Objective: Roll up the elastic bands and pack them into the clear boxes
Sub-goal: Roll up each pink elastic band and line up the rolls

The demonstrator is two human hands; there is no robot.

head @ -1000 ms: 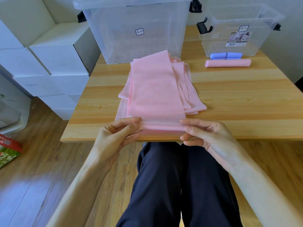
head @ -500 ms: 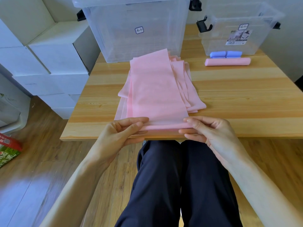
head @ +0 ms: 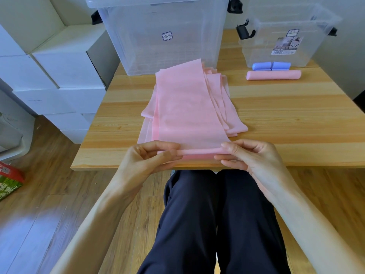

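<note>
A long pink elastic band [head: 189, 111] lies flat on top of a pile of more pink bands [head: 223, 103] in the middle of the wooden table [head: 296, 119]. Its near end is turned over into a thin roll at the table's front edge. My left hand [head: 150, 157] pinches the roll's left end and my right hand [head: 248, 155] pinches its right end. A finished pink roll [head: 273, 75] and two blue rolls [head: 271, 65] lie at the back right, in front of a small clear box [head: 284, 34]. A large clear box [head: 164, 32] stands behind the pile.
White cartons [head: 65, 76] are stacked on the floor to the left of the table. A red and green package [head: 7, 180] lies on the wooden floor at far left. My legs in dark trousers [head: 213, 224] are under the table's front edge.
Both hands have turned the band's near end over, so a thin roll now shows between them. The view has shifted slightly downward.
</note>
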